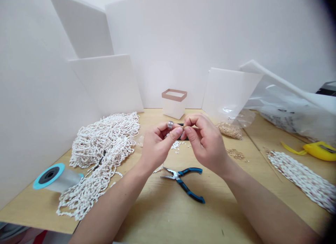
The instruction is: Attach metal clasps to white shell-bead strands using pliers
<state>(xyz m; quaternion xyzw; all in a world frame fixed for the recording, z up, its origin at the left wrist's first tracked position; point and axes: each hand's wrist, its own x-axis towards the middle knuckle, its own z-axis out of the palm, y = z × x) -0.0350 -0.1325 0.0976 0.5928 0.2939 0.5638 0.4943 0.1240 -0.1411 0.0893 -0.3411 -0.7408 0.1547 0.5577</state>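
At the middle of the frame, the left hand (157, 144) and right hand (206, 142) are raised together, both pinching a tiny piece (184, 126) between their fingertips, too small to identify. Below them, pliers (182, 184) lie within easy reach; white beaded strands (101, 156) are heaped at left.
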